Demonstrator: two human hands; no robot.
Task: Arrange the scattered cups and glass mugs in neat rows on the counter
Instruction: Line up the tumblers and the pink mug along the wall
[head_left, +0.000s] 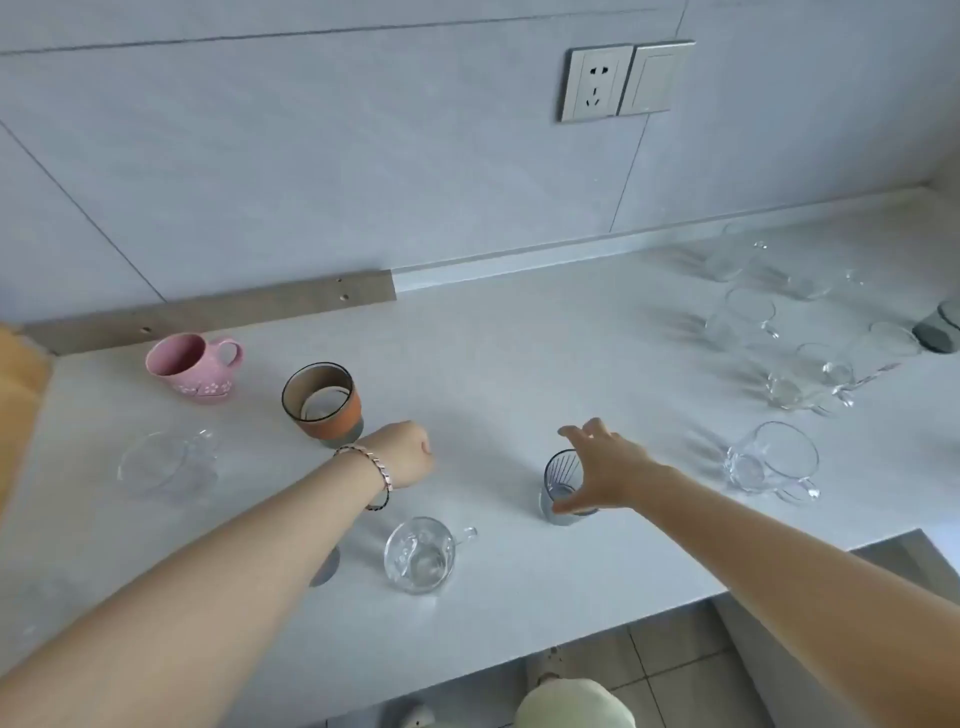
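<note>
Cups & glass mugs sit scattered over the white surface (519, 322). Upper left: pink mug (189, 366), upright, handle to the right, near the wall. Just right of it & lower in frame: orange-banded cup (322, 402), upright. Left-centre: faint clear mug (156, 462), hard to read vs the surface. Lower centre: small clear mug (421, 556), handle pointing right. Centre-right: ribbed grey glass (563, 486), upright. Right of that, well apart: big clear mug (774, 462). Upper right: group of clear glass mugs (743, 317), close together, edges blurred, so can't count them or tell which are upright. Grey cup (940, 335) is cut off by the right edge of the frame.

Right hand (602, 470) is spread wide round the ribbed grey glass: thumb at the glass's lower wall, looks touching; fingers (574, 431) straight & fanned above the rim, not closed on it. Left hand (410, 452) is mid-frame, just right of the orange-banded cup, back of hand up, fingers tucked under & out of sight, so can't tell if it holds anything. Bracelet (371, 467) on that wrist. Grey thing (326, 566) pokes out from under the left forearm, mostly hidden. On the wall, upper right: socket (597, 83) & switch (657, 78).
</note>
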